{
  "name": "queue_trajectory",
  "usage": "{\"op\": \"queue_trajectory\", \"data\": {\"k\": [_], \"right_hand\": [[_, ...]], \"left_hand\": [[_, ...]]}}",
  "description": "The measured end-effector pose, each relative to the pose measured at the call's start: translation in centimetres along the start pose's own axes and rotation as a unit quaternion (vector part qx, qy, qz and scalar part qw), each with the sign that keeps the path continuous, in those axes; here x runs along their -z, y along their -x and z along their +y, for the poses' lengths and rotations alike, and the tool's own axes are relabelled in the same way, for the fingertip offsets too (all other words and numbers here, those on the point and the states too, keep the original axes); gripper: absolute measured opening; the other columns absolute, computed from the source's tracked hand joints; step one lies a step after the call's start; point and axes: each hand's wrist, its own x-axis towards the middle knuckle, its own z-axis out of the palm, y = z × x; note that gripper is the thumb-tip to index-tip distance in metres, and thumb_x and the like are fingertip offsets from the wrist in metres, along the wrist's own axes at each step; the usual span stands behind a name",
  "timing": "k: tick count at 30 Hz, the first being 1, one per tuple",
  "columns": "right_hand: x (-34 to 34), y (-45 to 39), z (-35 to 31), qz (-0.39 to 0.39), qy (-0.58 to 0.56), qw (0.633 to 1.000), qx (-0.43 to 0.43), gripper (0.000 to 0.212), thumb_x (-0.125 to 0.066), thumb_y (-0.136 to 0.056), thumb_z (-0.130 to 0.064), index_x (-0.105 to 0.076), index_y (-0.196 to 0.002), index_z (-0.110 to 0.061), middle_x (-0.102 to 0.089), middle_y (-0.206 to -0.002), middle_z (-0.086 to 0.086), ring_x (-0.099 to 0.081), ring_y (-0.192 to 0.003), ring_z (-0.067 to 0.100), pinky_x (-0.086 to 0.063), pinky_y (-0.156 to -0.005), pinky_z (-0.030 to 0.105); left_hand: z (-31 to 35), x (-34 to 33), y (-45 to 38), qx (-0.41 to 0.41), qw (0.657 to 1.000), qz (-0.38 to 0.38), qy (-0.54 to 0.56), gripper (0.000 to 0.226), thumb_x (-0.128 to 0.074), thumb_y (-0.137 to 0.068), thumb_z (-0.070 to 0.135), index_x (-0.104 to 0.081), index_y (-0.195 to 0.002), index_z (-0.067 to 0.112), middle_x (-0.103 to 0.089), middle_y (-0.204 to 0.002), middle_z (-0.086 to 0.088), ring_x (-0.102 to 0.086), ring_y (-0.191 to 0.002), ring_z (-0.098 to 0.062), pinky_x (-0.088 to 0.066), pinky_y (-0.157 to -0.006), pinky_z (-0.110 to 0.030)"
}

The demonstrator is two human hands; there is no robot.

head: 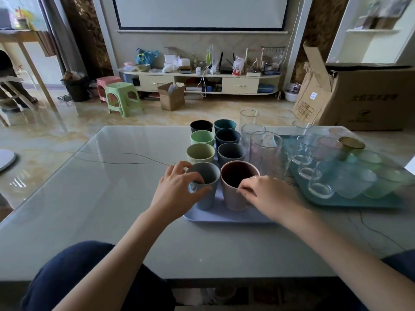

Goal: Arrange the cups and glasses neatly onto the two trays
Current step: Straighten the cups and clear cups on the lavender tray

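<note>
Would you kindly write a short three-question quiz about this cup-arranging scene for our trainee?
1. True or false: both hands grip cups on the lilac tray.
2. How many coloured cups stand in the tray's left column?
3. Which cup does the right hand hold: A) pink, B) green, C) black?

Key:
1. True; the left hand grips the blue-grey cup, the right the pink cup.
2. Four.
3. A.

Left hand (179, 187) grips grey cup (205, 187); right hand (267, 194) pink cup (237, 187).
</note>
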Motion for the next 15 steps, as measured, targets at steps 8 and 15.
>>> {"op": "queue_trajectory", "data": {"k": [8,15], "right_hand": [[-0.1,-0.3,0.0,-0.006,0.002,1.000,0.001,0.024,-0.043,-0.096,-0.038,-0.064,-0.105,-0.031,-0.067,-0.107,-0.001,-0.061,-0.098,0.025,-0.039,-0.068,0.030],[0.4,-1.1,0.2,0.024,-0.048,0.999,-0.001,0.027,-0.046,-0.095,-0.038,-0.069,-0.104,-0.030,-0.069,-0.109,-0.004,-0.063,-0.098,0.021,-0.047,-0.072,0.030]], "left_hand": [[-0.4,-0.9,-0.2,-0.019,1.000,0.003,-0.019,0.023,-0.057,-0.089,0.040,-0.068,-0.105,0.028,-0.047,-0.132,0.004,-0.035,-0.124,-0.023,-0.037,-0.099,-0.039],[-0.4,-0.7,-0.2,-0.022,1.000,-0.011,-0.007,0.021,-0.058,-0.089,0.037,-0.069,-0.103,0.026,-0.049,-0.130,0.004,-0.035,-0.123,-0.023,-0.041,-0.097,-0.040]]}}
